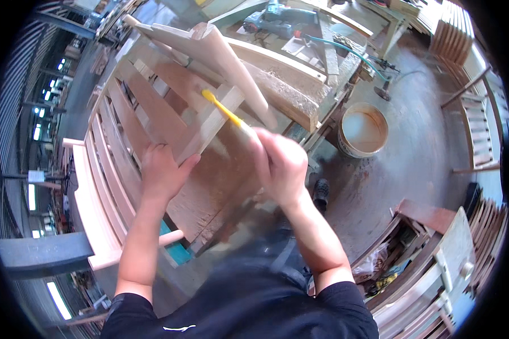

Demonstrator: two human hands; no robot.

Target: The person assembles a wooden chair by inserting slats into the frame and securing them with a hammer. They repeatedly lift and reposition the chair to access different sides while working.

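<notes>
Nothing I can read from here. White squiggle (179,328) on the black shirt (254,322): a mark, no words I can make out. Pale sheet (36,176) off to the left: too small to read.

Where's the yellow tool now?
The yellow tool is in the right hand, upper-left of centre in the head view, over the wooden bar held by the left hand.

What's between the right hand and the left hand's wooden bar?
In the head view, a slim yellow tool, held by the right hand, spans that stretch, overlapping the wooden bar.
</notes>
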